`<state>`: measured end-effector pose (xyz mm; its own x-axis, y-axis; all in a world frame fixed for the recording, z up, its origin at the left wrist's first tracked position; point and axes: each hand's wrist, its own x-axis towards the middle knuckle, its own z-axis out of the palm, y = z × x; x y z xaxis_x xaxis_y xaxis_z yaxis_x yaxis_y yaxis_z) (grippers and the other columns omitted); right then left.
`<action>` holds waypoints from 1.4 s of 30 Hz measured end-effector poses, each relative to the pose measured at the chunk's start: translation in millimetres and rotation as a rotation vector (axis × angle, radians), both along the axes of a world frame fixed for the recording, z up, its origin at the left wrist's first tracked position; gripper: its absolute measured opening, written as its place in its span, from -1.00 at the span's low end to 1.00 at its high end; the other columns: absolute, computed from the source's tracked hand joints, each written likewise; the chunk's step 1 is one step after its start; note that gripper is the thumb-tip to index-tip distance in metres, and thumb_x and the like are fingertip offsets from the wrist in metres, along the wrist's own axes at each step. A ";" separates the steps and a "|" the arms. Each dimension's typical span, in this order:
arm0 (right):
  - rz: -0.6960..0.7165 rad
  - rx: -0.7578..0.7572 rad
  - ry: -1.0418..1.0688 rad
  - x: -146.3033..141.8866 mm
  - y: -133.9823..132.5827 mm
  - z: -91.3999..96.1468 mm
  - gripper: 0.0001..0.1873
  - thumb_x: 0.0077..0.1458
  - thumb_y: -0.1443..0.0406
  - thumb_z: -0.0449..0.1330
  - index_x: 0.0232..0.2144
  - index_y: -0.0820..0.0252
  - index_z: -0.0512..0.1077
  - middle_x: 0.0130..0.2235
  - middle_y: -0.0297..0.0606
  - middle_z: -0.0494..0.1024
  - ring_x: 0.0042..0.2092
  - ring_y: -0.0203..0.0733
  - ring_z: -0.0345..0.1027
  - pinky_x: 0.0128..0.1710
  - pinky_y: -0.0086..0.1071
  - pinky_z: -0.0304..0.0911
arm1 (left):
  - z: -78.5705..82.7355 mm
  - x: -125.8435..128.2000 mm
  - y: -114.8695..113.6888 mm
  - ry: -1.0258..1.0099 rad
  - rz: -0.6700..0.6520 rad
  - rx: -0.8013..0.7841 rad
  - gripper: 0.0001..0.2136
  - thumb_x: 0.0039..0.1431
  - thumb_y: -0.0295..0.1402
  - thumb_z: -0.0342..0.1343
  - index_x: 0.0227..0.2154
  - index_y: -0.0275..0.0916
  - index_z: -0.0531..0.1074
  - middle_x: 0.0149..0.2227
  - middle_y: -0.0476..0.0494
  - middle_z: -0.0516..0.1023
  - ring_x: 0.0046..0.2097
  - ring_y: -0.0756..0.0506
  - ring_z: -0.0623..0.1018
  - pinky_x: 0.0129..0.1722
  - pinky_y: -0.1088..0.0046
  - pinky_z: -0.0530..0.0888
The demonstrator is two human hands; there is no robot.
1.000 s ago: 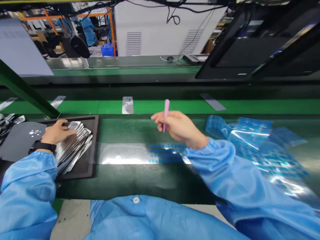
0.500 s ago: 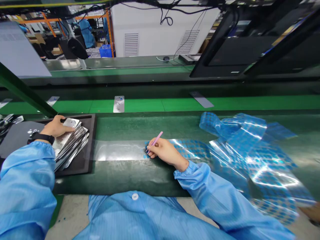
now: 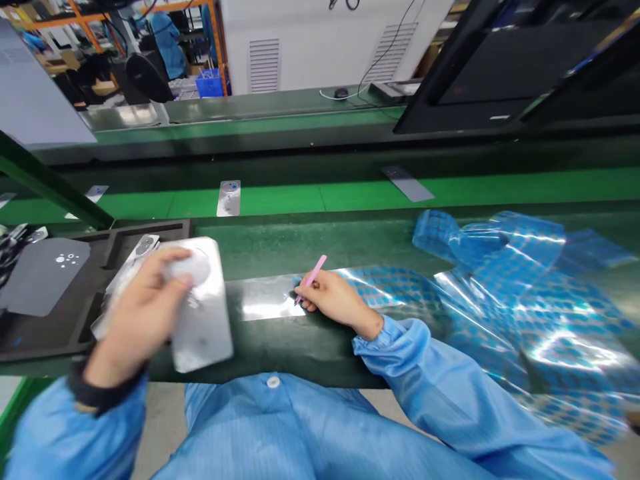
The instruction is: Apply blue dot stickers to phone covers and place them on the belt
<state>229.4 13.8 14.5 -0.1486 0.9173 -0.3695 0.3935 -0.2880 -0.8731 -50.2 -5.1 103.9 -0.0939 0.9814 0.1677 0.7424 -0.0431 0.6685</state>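
A silvery phone back panel (image 3: 203,320) with a round camera area is gripped at its left edge by my left hand (image 3: 145,300), which is blurred by motion. It hangs over the left part of the green bench. Behind that hand, more silvery panels (image 3: 143,250) lie in a black tray (image 3: 85,333), partly hidden. My right hand (image 3: 333,297) pinches pink tweezers (image 3: 315,270), their dark tips pointing down at a clear strip (image 3: 270,297). Blue dot stickers (image 3: 385,283) cover the strip on the right side of that hand.
Loose coils of blue-dotted film (image 3: 530,287) spread across the right of the bench. Single panels (image 3: 229,198) lie spaced along the green belt (image 3: 280,199) beyond. Black monitors (image 3: 500,73) stand at the upper right. A green post (image 3: 50,180) slants at the left.
My left hand has lifted a panel out of the tray and moved right and nearer with it. My right hand stays at the strip with the tweezers. The view has tipped slightly down.
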 end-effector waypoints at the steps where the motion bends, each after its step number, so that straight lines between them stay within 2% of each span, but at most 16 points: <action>1: 0.009 0.003 -0.006 0.3 0.2 0.1 -0.88 0.05 0.38 0.20 -0.52 0.21 0.41 -0.56 -0.33 0.54 -0.54 -0.30 0.44 -0.53 -0.49 0.33 | -16.0 18.1 -6.1 -0.123 -0.105 -0.062 -0.71 0.11 -0.21 0.02 -0.11 -0.15 0.39 -0.28 -0.06 0.54 -0.41 -0.05 0.50 -0.48 0.46 0.44; 3: 0.037 0.011 -0.021 0.6 0.6 -0.3 -0.88 0.05 0.37 0.21 -0.52 0.21 0.42 -0.57 -0.33 0.54 -0.53 -0.29 0.44 -0.52 -0.48 0.33 | -48.6 45.6 -10.8 -0.228 -0.230 -0.159 -0.76 0.08 -0.27 0.01 -0.18 -0.16 0.41 -0.31 -0.04 0.53 -0.39 -0.04 0.49 -0.41 0.45 0.43; 4: 0.049 0.013 -0.030 0.7 0.8 -0.6 -0.87 0.05 0.37 0.21 -0.53 0.21 0.42 -0.57 -0.33 0.54 -0.53 -0.29 0.44 -0.52 -0.48 0.33 | -62.6 54.4 -10.2 -0.236 -0.247 -0.212 -0.77 0.08 -0.30 0.00 -0.19 -0.16 0.42 -0.37 -0.01 0.51 -0.41 -0.04 0.46 -0.41 0.45 0.41; 7: 0.052 0.007 -0.029 0.2 1.1 -2.0 -0.86 0.04 0.36 0.22 -0.54 0.21 0.42 -0.58 -0.34 0.52 -0.55 -0.30 0.42 -0.54 -0.48 0.32 | -86.8 61.8 -3.7 -0.164 -0.226 -0.260 -0.79 0.08 -0.34 0.00 -0.21 -0.16 0.42 -0.48 0.06 0.45 -0.49 -0.02 0.38 -0.42 0.45 0.35; 11: 0.007 -0.018 0.031 -0.5 0.8 -3.3 -0.82 0.06 0.34 0.22 -0.57 0.22 0.39 -0.62 -0.36 0.48 -0.58 -0.34 0.37 -0.56 -0.51 0.30 | -85.8 53.2 -0.4 -0.095 -0.223 -0.239 -0.81 0.07 -0.34 0.04 -0.22 -0.15 0.42 -0.56 0.11 0.38 -0.54 -0.01 0.32 -0.46 0.46 0.30; 14: -0.020 -0.042 0.118 0.7 1.2 -4.0 -0.79 0.06 0.30 0.24 -0.57 0.23 0.39 -0.63 -0.36 0.48 -0.59 -0.36 0.35 -0.57 -0.51 0.29 | -82.3 54.7 -5.1 -0.104 -0.257 -0.279 -0.74 0.11 -0.32 0.05 -0.11 -0.15 0.37 -0.54 0.10 0.41 -0.52 -0.03 0.38 -0.47 0.46 0.31; 17: -0.039 -0.074 0.204 3.6 2.7 -3.5 -0.77 0.03 0.26 0.26 -0.59 0.25 0.39 -0.63 -0.34 0.48 -0.60 -0.37 0.35 -0.56 -0.51 0.30 | -85.3 61.7 -10.5 -0.044 -0.285 -0.285 -0.60 0.12 -0.31 0.10 0.04 -0.20 0.28 -0.40 -0.02 0.52 -0.39 -0.10 0.49 -0.37 0.39 0.39; 19: -0.064 -0.096 0.237 5.5 3.6 -1.2 -0.76 0.02 0.26 0.28 -0.59 0.26 0.39 -0.63 -0.34 0.48 -0.61 -0.38 0.34 -0.57 -0.50 0.30 | -88.8 65.0 -12.3 0.068 -0.312 -0.239 -0.53 0.07 -0.31 0.19 0.06 -0.22 0.28 -0.30 -0.12 0.54 -0.26 -0.17 0.51 -0.25 0.29 0.42; 23: -0.088 -0.075 0.225 3.3 3.4 8.9 -0.79 0.04 0.29 0.26 -0.57 0.25 0.39 -0.64 -0.34 0.48 -0.61 -0.36 0.35 -0.58 -0.50 0.29 | -93.6 66.4 -12.2 0.242 -0.358 -0.143 -0.49 -0.09 -0.28 0.35 -0.02 -0.19 0.39 -0.07 -0.24 0.50 0.00 -0.31 0.40 -0.05 0.09 0.37; 27: -0.051 -0.029 0.145 -11.6 2.8 17.6 -0.81 0.11 0.36 0.20 -0.54 0.25 0.39 -0.60 -0.33 0.50 -0.59 -0.36 0.38 -0.58 -0.51 0.30 | -96.8 67.8 -12.3 0.278 -0.438 -0.140 -0.45 -0.14 -0.25 0.40 -0.02 -0.14 0.42 0.09 -0.21 0.45 0.11 -0.37 0.28 0.02 -0.03 0.30; 31: -0.045 -0.074 0.080 -26.2 5.8 13.2 -0.77 0.15 0.40 0.16 -0.56 0.25 0.37 -0.61 -0.34 0.48 -0.59 -0.36 0.38 -0.60 -0.53 0.30 | -102.0 69.0 -14.3 0.305 -0.500 -0.116 -0.53 -0.08 -0.23 0.37 -0.05 -0.12 0.46 0.11 -0.18 0.46 0.15 -0.41 0.24 0.03 -0.12 0.26; 35: -0.065 -0.094 0.059 -30.8 7.8 7.2 -0.75 0.16 0.40 0.15 -0.57 0.26 0.37 -0.61 -0.34 0.48 -0.58 -0.35 0.38 -0.60 -0.53 0.30 | -106.6 67.4 -15.6 0.326 -0.521 -0.078 -0.53 -0.05 -0.21 0.35 -0.03 -0.14 0.46 0.12 -0.17 0.46 0.17 -0.41 0.23 0.04 -0.12 0.27; 42: -0.092 -0.106 0.011 -32.8 5.9 11.8 -0.74 0.15 0.41 0.16 -0.58 0.26 0.37 -0.61 -0.35 0.48 -0.58 -0.36 0.38 -0.59 -0.54 0.30 | -111.9 65.6 -18.0 0.342 -0.529 0.020 -0.55 -0.03 -0.21 0.33 -0.04 -0.15 0.46 0.10 -0.19 0.47 0.13 -0.39 0.27 0.00 -0.08 0.28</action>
